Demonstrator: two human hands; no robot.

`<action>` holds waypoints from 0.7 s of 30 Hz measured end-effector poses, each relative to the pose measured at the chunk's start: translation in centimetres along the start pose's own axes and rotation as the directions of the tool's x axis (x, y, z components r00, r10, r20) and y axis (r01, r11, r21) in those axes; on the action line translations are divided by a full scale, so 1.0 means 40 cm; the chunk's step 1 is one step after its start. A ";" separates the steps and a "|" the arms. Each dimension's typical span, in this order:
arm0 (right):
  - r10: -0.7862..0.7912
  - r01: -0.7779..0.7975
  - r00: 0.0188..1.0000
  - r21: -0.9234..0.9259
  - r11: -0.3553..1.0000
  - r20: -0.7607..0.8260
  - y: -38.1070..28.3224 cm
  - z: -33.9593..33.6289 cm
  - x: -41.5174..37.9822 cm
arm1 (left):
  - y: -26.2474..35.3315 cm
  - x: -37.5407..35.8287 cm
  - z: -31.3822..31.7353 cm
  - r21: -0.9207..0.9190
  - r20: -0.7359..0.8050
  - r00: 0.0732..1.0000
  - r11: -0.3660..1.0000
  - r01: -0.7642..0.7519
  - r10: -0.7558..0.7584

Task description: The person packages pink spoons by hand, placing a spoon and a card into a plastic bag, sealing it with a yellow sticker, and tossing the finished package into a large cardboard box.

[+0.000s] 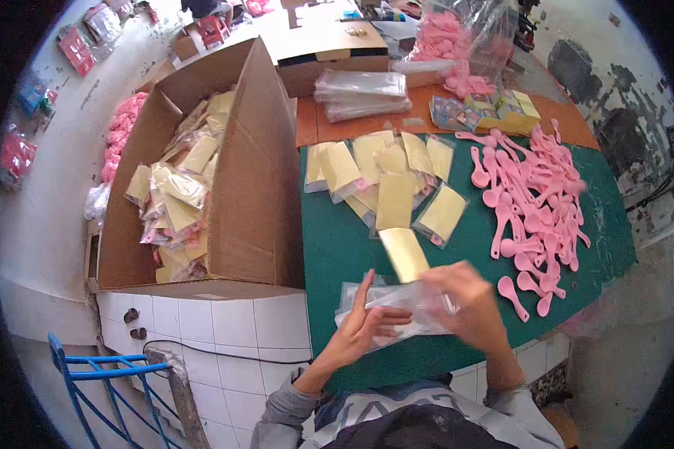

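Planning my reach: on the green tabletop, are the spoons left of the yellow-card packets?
No, the pink spoons lie to the right of the yellow-card packets.

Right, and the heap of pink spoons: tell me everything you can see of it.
The spoons are all the same pink and look like smooth plastic, with rounded bowls and slim handles. They lie at mixed angles in a loose, overlapping heap on the right of the green tabletop, touching it and one another. The heap is dense in the middle and looser around the edges. Buried ones cannot be counted. The blurred right hand is close beside the nearest one, with no contact visible.
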State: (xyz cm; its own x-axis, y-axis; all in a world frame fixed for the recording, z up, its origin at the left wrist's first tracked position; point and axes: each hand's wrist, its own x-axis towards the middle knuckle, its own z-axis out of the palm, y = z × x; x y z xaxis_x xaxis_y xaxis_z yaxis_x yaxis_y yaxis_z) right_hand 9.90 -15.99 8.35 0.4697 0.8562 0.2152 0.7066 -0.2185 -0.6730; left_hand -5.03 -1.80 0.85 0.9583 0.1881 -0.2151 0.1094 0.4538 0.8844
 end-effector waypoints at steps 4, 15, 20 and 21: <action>-0.093 0.076 0.968 0.081 0.994 0.232 -0.013 0.043 -0.032 | -0.034 -0.042 -0.004 -0.127 0.030 0.987 0.979 0.159 -0.157; -0.105 0.095 0.935 0.045 0.994 0.339 0.017 0.124 -0.063 | -0.041 -0.073 0.022 0.351 0.010 1.000 0.936 0.004 -0.009; -0.236 0.234 0.925 0.045 0.971 0.298 0.014 0.110 -0.049 | -0.041 -0.049 0.027 0.236 -0.092 0.996 0.971 0.031 -0.009; -0.279 0.276 0.916 0.052 0.960 0.288 0.015 0.109 -0.051 | -0.032 -0.046 0.029 0.249 -0.091 0.996 0.968 0.037 -0.015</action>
State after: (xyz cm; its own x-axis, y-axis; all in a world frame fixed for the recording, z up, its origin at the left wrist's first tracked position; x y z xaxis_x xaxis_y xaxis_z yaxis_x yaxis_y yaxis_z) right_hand 7.06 -15.84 4.40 0.0808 0.9802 0.1806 0.7801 0.0506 -0.6236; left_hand -6.60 -3.75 0.59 0.9286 0.2600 -0.2649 0.2071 0.2292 0.9511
